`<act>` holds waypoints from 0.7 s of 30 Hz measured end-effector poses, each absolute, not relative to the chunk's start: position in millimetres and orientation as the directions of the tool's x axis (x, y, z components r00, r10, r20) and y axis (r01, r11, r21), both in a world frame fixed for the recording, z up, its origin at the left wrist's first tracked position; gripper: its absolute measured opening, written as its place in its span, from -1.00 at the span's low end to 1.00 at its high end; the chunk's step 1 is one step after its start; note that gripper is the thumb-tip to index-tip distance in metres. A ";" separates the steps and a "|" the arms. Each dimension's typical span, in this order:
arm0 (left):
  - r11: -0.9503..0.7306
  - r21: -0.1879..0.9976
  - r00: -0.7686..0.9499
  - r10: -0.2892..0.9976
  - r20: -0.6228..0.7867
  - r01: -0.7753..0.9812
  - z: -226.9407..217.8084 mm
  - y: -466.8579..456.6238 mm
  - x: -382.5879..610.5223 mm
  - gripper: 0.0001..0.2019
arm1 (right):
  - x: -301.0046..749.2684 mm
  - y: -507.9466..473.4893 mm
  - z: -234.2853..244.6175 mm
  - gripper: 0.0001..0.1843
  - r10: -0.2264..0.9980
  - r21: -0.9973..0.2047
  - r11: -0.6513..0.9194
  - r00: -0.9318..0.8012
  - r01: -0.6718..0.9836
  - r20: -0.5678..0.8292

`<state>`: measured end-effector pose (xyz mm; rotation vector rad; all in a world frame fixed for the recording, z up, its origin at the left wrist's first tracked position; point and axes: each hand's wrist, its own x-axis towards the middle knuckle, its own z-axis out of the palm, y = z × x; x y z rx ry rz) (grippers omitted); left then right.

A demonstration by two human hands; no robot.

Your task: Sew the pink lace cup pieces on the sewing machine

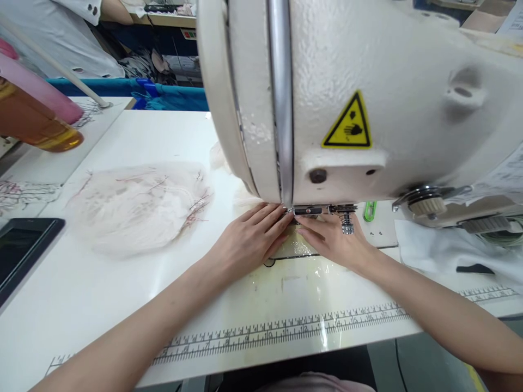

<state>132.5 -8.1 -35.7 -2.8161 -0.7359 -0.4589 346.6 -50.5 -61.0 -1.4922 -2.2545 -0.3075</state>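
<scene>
My left hand (261, 231) lies palm down beside the needle area of a white sewing machine (339, 60), its fingers stretched flat toward the presser foot. Pale sheer fabric (245, 197) shows just behind those fingers; how much of it is under them is hidden. From the other side, my right hand (337, 239) reaches to the metal presser foot (292, 211), thumb and forefinger extended and apart. The machine's clamp parts (347, 218) cover some of its other fingers. Both hands rest around the metal needle plate (300, 247).
Left of the hands lies a pile of sheer lace (143, 209) with loose threads. A dark phone-like device (28, 245), a bottle of amber liquid (36, 120) and a pink bottle (44, 87) stand further left. A printed ruler (286, 332) runs along the front edge. Another person's white clothing (57, 38) shows behind.
</scene>
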 end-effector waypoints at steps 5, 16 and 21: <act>-0.859 -0.054 0.818 0.463 0.342 0.509 -36.1 -7.9 132.3 -0.64 | 345.0 -53.0 -58.0 -0.54 0.930 -0.134 0.316 -0.279 0.939 0.239; -0.851 -0.065 0.809 0.467 0.357 0.521 -33.0 -7.9 134.3 -0.66 | 344.2 -52.0 -62.6 -0.51 0.898 -0.090 0.364 -0.324 0.927 0.297; -0.848 -0.074 0.808 0.468 0.360 0.524 -31.1 -8.0 135.7 -0.65 | 342.4 -51.6 -62.4 -0.57 0.866 -0.068 0.393 -0.345 0.917 0.362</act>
